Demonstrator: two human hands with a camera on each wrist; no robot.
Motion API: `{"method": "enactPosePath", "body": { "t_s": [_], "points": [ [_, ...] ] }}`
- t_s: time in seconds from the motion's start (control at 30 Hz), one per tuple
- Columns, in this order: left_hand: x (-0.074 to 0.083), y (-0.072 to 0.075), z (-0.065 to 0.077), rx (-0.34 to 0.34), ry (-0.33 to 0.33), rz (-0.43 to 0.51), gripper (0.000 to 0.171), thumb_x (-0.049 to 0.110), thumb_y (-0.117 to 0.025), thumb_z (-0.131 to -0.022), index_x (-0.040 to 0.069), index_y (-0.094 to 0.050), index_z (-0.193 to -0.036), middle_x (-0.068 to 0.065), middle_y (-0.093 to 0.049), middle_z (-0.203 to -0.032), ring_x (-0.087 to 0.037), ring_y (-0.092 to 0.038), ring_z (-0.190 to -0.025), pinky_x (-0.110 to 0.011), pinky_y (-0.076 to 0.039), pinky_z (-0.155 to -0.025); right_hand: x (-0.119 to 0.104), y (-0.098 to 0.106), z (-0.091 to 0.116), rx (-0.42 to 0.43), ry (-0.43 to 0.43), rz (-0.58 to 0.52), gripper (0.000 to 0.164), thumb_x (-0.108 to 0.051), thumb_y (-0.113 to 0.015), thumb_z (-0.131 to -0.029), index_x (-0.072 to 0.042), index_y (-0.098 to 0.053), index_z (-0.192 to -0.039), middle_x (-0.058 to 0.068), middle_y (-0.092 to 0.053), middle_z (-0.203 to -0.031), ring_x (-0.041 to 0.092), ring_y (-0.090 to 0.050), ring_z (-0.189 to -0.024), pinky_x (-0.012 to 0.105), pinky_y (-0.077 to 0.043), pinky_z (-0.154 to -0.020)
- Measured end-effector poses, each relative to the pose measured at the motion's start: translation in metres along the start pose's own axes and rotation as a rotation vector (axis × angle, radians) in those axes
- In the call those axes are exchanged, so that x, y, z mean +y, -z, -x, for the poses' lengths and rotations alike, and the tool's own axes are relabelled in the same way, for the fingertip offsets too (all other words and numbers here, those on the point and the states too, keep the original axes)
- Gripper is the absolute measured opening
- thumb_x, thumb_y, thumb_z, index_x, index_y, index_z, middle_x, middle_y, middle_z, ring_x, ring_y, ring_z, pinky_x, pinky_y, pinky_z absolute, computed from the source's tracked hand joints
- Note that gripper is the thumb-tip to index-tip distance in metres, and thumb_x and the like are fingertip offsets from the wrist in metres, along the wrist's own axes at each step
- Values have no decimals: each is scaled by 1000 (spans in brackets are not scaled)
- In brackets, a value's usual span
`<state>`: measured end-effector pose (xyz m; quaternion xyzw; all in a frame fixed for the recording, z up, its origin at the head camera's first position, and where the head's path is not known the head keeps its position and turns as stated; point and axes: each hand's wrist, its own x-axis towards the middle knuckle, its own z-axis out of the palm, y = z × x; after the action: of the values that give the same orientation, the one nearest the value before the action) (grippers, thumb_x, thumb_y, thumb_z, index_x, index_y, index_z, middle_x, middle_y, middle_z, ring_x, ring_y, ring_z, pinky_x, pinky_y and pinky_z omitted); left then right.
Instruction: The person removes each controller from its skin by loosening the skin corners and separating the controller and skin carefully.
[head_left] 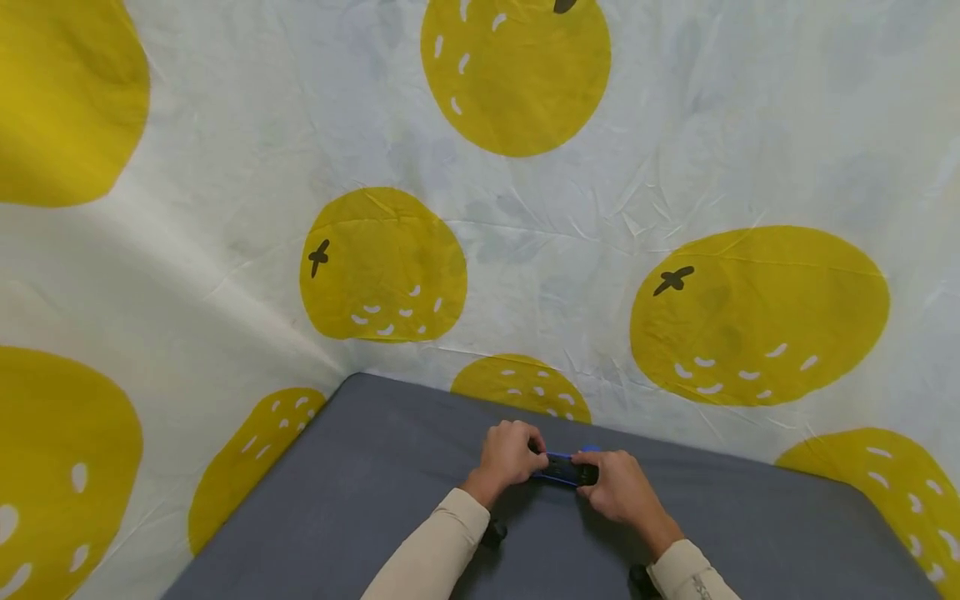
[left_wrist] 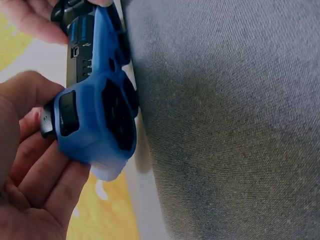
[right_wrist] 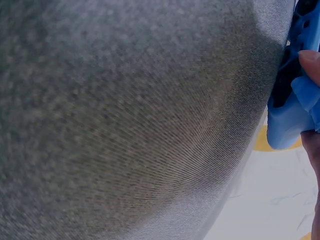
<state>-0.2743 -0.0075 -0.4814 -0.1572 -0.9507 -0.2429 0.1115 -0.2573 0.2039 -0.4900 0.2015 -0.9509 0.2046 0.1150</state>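
Note:
A black game controller (left_wrist: 77, 50) in a blue silicone cover (left_wrist: 90, 120) is held between both hands above the grey surface. My left hand (head_left: 510, 454) grips one end, thumb and fingers around the cover there. At the other end, my right hand (head_left: 618, 487) pinches the game controller (head_left: 561, 469). The left wrist view shows the controller's black edge with a small port, and the cover around the near handle. In the right wrist view, a loose-looking blue flap of the cover (right_wrist: 307, 95) lies beside the right fingers. Much of the right hand is out of that view.
A grey cloth-covered table (head_left: 390, 483) spreads under the hands. Behind it and on the left hangs a white sheet (head_left: 540, 275) printed with large yellow fruit. Dark strapped devices (head_left: 492, 533) sit by the wrists, below the light sleeves (head_left: 431, 554).

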Motion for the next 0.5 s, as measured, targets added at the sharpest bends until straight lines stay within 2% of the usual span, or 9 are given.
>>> {"method": "enactPosePath", "body": {
  "t_s": [0.2, 0.33, 0.43, 0.5],
  "points": [
    [0, 6, -5, -93, -97, -145, 4, 33, -77, -93, 31, -81, -92, 15, -75, -81, -2, -55, -61, -22, -45, -64, -1, 2, -5, -21, 18, 9, 37, -11, -92, -68, -16, -83, -103, 3, -82, -101, 25, -76, -88, 44, -61, -82],
    [1, 9, -9, -148, -157, -216, 10, 32, -71, -97, 34, -80, -96, 15, -73, -79, -3, -51, -59, -22, -42, -62, 1, 2, -7, -25, 18, 1, 36, -12, -92, -67, -16, -84, -102, 2, -82, -100, 25, -77, -90, 44, -61, -83],
    [4, 10, -10, -184, -153, -240, 11, 36, -69, -98, 34, -79, -97, 15, -71, -79, -4, -50, -59, -24, -43, -64, 3, 3, -7, -35, 5, -9, 36, -12, -93, -68, -16, -84, -103, 1, -82, -101, 26, -77, -90, 45, -61, -83],
    [7, 9, -10, -185, -131, -258, 12, 42, -70, -98, 34, -78, -95, 15, -70, -78, -4, -50, -60, -25, -44, -65, 4, 4, -7, -44, 1, -14, 36, -12, -93, -68, -16, -84, -103, 2, -82, -100, 26, -77, -91, 45, -61, -82]
  ]
}}
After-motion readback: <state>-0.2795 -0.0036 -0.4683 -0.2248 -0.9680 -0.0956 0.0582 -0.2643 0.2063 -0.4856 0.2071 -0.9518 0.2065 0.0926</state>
